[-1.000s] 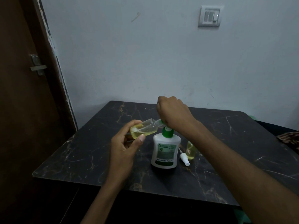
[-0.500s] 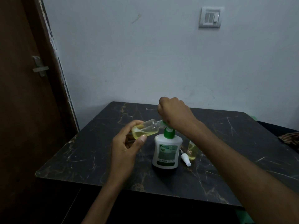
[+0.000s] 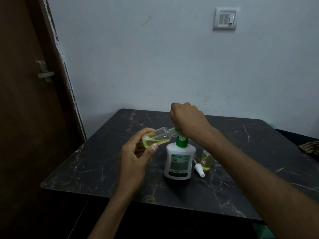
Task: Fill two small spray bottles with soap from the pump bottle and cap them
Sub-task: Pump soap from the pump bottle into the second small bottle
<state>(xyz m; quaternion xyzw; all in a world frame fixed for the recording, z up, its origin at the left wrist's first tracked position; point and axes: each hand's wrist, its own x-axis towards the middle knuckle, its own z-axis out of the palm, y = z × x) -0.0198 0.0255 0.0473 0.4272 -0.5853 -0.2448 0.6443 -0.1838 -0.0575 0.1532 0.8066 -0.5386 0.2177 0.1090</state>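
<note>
Soap level had risen little in the tilted spray bottle [image 3: 156, 138], gripped by left hand [image 3: 136, 159]; right hand [image 3: 188, 120], clenched, kept pressing pump bottle [image 3: 179, 161]; filling continued.

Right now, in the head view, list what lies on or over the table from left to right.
left hand → tilted spray bottle held in it → pump bottle → loose white spray cap lying on the table → second small bottle standing upright.

Table [image 3: 96, 163] glossy dark marble-look; spray bottle [image 3: 158, 138] clear plastic; pump bottle [image 3: 179, 163] white plastic.
</note>
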